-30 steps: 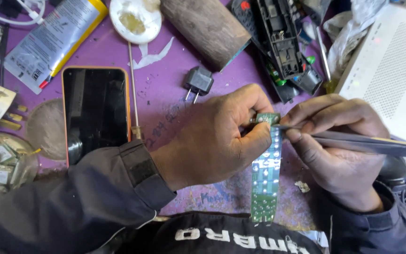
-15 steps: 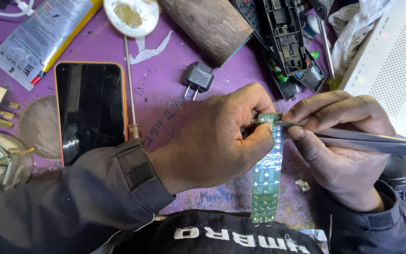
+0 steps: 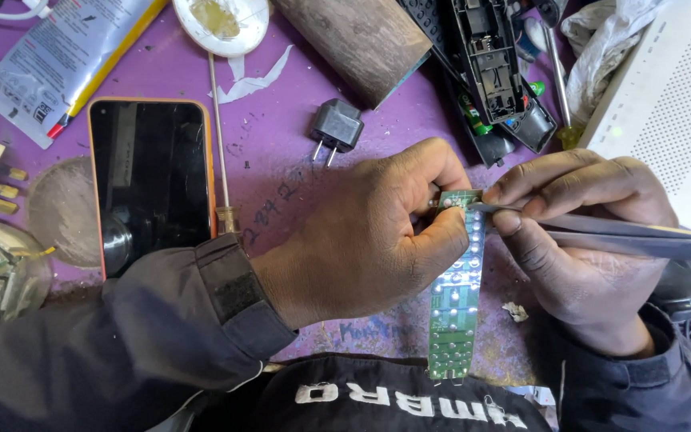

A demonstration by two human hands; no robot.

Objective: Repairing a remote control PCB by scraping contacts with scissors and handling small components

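Hands (image 3: pixel 473 232) crowd circuit board (image 3: pixel 456 304) near mat edge.

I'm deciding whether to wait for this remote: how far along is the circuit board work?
Done: the black remote casing lies opened at the top of the purple mat, and the long green circuit board is out. In hand: the left hand grips the board's top end while the right hand puts tweezers to it. Left: the board is not yet back in the casing.

Electronics repair bench: circuit board (image 3: pixel 455 296), tweezers (image 3: pixel 601 232).
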